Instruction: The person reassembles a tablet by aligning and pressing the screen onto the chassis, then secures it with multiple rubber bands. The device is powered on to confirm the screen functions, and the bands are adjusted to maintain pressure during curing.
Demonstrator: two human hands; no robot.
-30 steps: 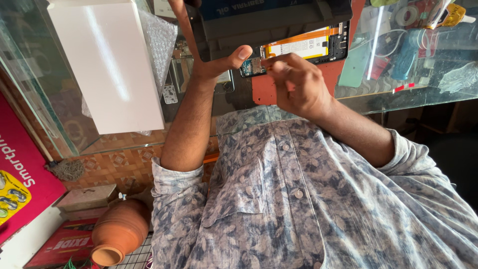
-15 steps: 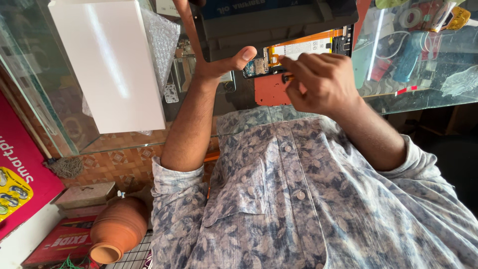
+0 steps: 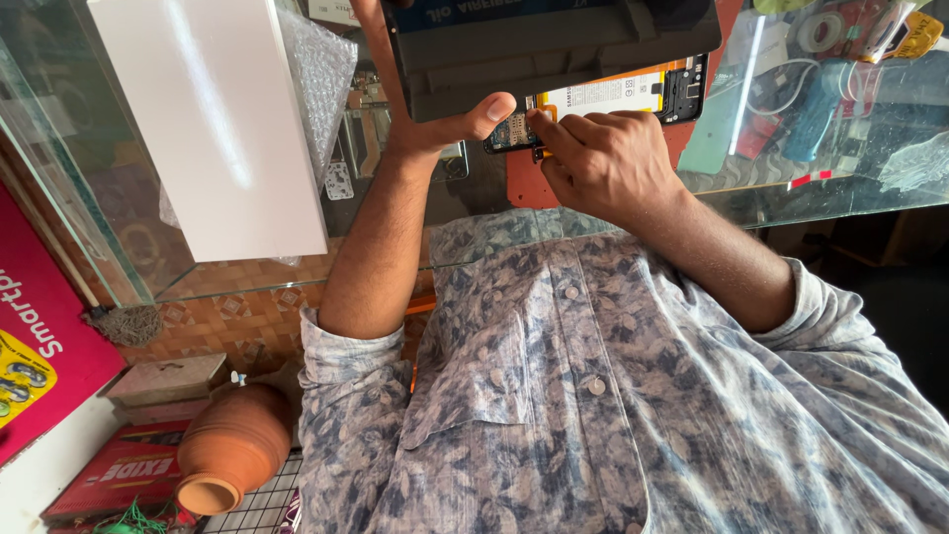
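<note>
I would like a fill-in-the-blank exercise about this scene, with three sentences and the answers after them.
1. The opened phone with its yellow-labelled battery lies on a ____ countertop.
2. The round clay pot near the floor has the colour ____.
3. The person's left hand grips the edge of a dark grey flat ____, while the right hand works at the phone.

Missing words: glass; orange-brown; panel
</note>
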